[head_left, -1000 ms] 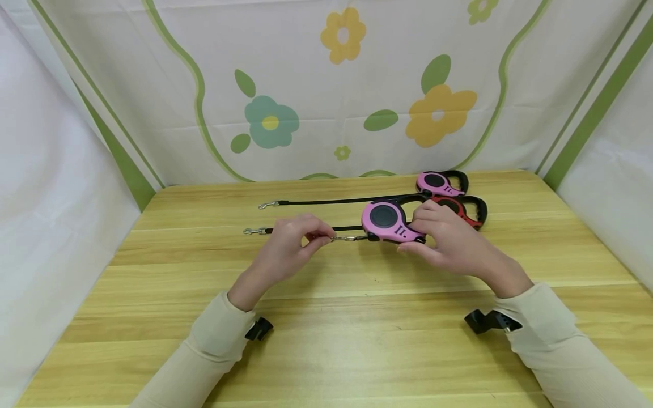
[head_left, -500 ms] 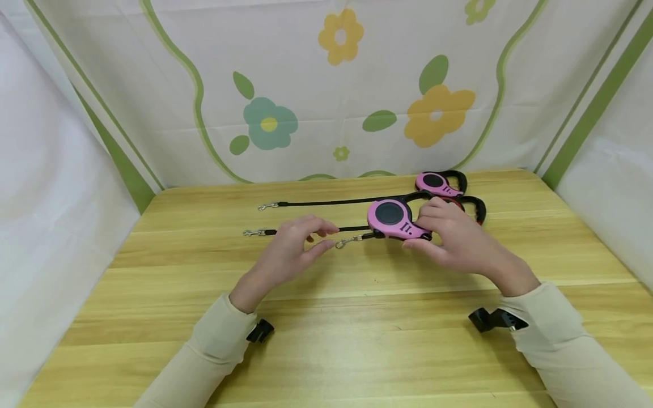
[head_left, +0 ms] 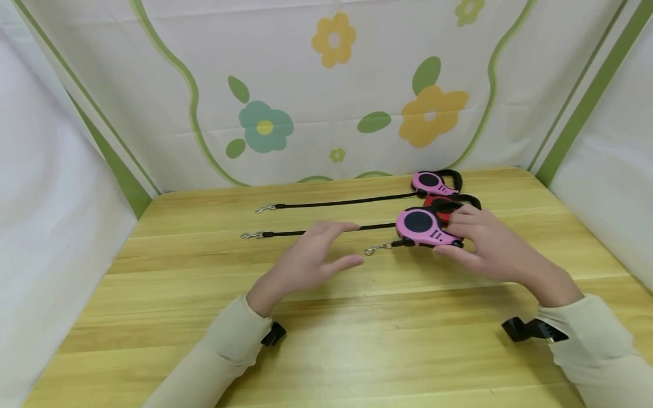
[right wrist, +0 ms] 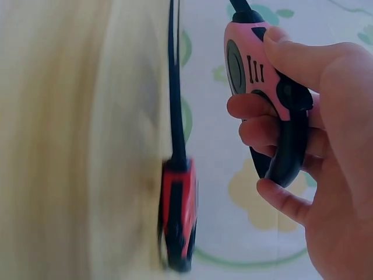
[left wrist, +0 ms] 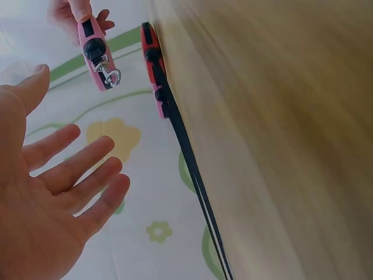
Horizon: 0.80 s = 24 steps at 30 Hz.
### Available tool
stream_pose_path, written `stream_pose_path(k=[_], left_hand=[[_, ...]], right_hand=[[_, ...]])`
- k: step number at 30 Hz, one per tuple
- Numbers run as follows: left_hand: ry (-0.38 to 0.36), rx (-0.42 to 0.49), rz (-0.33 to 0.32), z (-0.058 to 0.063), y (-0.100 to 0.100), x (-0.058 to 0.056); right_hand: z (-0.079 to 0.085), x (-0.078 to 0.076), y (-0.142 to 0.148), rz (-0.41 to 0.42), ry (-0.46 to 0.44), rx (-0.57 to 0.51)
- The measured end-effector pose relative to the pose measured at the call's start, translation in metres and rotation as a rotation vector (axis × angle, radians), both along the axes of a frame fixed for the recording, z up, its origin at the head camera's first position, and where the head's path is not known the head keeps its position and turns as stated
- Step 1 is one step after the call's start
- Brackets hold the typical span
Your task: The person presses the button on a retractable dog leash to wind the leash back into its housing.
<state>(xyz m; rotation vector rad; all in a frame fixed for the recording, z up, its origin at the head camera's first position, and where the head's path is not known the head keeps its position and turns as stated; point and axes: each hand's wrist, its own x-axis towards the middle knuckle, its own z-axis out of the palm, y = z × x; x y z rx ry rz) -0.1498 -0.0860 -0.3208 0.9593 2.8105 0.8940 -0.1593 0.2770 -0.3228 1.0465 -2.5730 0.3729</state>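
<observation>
My right hand (head_left: pixel 490 245) grips a pink retractable dog leash (head_left: pixel 420 228) by its black handle, above the table. In the right wrist view, the fingers curl around the handle and the thumb lies on the leash's casing (right wrist: pixel 249 44). From its left end a metal snap hook (head_left: pixel 376 249) sticks out on a short bit of black strap. My left hand (head_left: pixel 312 259) hovers to the left of the hook, apart from it. Its fingers (left wrist: pixel 70 169) are spread and hold nothing. Behind the held leash lies a red retractable leash (head_left: pixel 432 203), partly hidden.
Another pink retractable leash (head_left: pixel 427 181) lies at the back of the wooden table (head_left: pixel 326 340). Two black straps stretch leftward across the table, ending in a rear snap hook (head_left: pixel 265 209) and a front snap hook (head_left: pixel 251 235). A flowered white cloth (head_left: pixel 326 102) stands behind.
My left hand has let go of the snap hook and spread its fingers. The right hand has moved right with the pink leash, widening the gap between them. The leashes on the table stay put.
</observation>
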Motion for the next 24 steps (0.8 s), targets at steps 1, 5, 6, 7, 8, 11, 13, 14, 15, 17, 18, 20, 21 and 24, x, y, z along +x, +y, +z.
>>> stream_pose_path(k=[1,5,6,7,8,11,13,14,15,17,18,20,21,24], left_hand=[[-0.009,-0.011,-0.006,0.000,0.003,0.000],[-0.054,-0.072,-0.034,0.001,0.019,-0.003],[-0.060,-0.090,-0.041,0.001,0.023,-0.004],[-0.069,-0.105,-0.049,0.000,0.028,-0.005],[-0.072,-0.120,-0.061,0.000,0.032,-0.006],[-0.074,-0.167,-0.096,-0.004,0.044,-0.008],[-0.063,-0.200,-0.120,-0.007,0.049,-0.010],[-0.056,-0.213,-0.133,-0.008,0.052,-0.010],[-0.050,-0.224,-0.146,-0.009,0.055,-0.011],[-0.038,-0.241,-0.173,-0.012,0.059,-0.011],[-0.036,-0.245,-0.188,-0.012,0.062,-0.012],[-0.036,-0.253,-0.216,-0.013,0.066,-0.012],[-0.039,-0.260,-0.228,-0.013,0.068,-0.012],[-0.049,-0.281,-0.258,-0.014,0.074,-0.013]], right_hand=[[-0.001,0.002,0.005,-0.010,-0.003,0.005],[-0.005,0.012,0.025,-0.047,-0.017,0.027],[-0.007,0.013,0.029,-0.051,-0.021,0.032],[-0.009,0.015,0.033,-0.050,-0.020,0.034],[-0.011,0.017,0.036,-0.050,-0.019,0.034],[-0.017,0.019,0.043,-0.031,-0.012,0.032],[-0.021,0.019,0.046,-0.017,-0.009,0.025],[-0.023,0.019,0.047,-0.014,-0.006,0.026],[-0.025,0.019,0.048,-0.012,-0.009,0.028],[-0.028,0.019,0.049,-0.019,-0.021,0.040],[-0.029,0.019,0.050,-0.027,-0.030,0.047],[-0.031,0.018,0.052,-0.051,-0.050,0.062],[-0.032,0.019,0.053,-0.064,-0.065,0.067],[-0.034,0.018,0.057,-0.098,-0.093,0.081]])
